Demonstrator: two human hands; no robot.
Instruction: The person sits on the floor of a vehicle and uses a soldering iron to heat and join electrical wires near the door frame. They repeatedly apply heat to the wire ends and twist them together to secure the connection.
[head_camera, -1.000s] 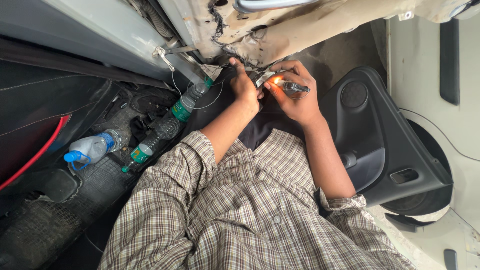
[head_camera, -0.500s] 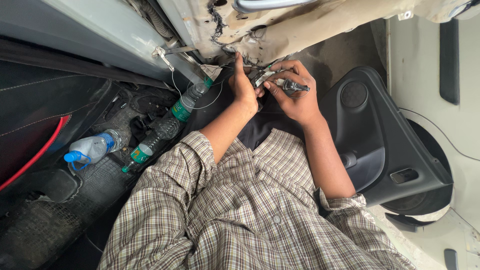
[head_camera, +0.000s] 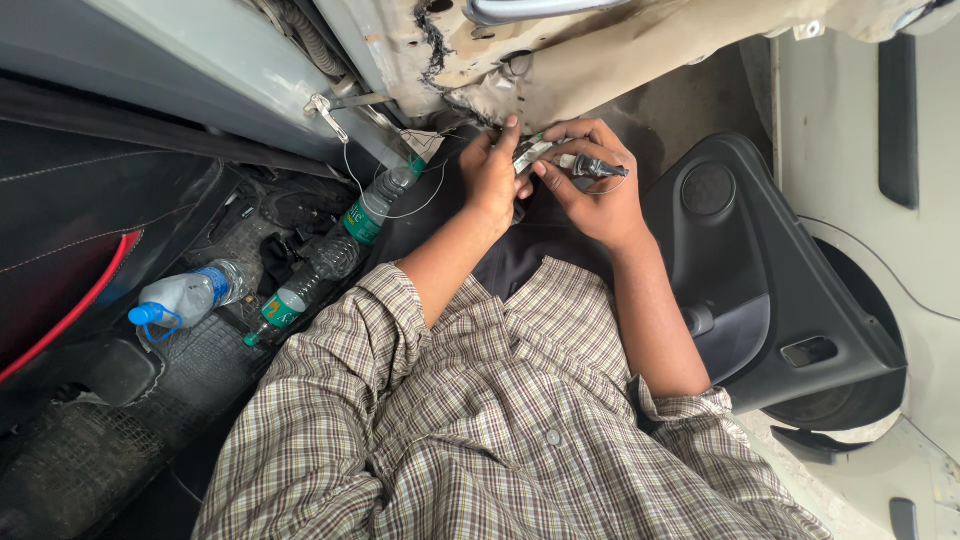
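Observation:
I look down my checked shirt toward both hands, which meet at the open edge of a car body. My left hand (head_camera: 492, 172) pinches a small metal connector piece (head_camera: 527, 154) with thin wires running off it. My right hand (head_camera: 590, 186) grips the same piece from the other side and also holds a dark pen-shaped tool (head_camera: 598, 168) pointing right. A thin white wire (head_camera: 352, 170) loops from the hands up to a small metal bracket on the grey sill (head_camera: 230, 80). The fingertips hide where the wires join the piece.
A detached black door trim panel (head_camera: 760, 290) lies on the right. Two green-labelled plastic bottles (head_camera: 345, 240) and a clear bottle with a blue cap (head_camera: 180, 298) lie on the black floor mat at left. A black seat with red piping (head_camera: 70, 250) is at far left.
The small orange glow seen between my fingers one second ago is gone. My left-hand fingers have shifted slightly on the piece; the arms stay in place.

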